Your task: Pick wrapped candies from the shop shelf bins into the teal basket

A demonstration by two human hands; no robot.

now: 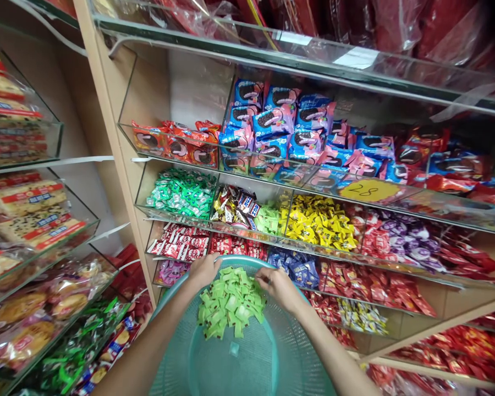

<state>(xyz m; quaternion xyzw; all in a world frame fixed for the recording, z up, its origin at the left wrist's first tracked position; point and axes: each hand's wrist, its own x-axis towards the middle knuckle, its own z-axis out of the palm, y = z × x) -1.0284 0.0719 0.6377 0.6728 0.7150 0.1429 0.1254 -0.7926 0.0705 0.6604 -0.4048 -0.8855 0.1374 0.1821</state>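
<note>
A large teal plastic basket (291, 352) with a mesh wall is tilted against the shelf front. Inside it, a heap of small light-green wrapped candies (233, 302) lies toward the far side. My left hand (203, 270) is closed over the far left part of the basket's rim. On the far right part, my right hand (279, 287) has its fingers curled at the rim, beside the candies; its fingertips are partly hidden. Just beyond the rim, similar light-green candies (268, 219) lie in a glass compartment beside mixed chocolate bars (241, 206).
Glass-fronted shelves hold green candies (183, 192), yellow candies (322, 223), purple-white candies (414, 236) and blue cookie packs (272, 121). A yellow "28" tag (369, 190) hangs on a glass edge. At left, another shelf holds packaged biscuits (25, 209), its glass edges jutting out.
</note>
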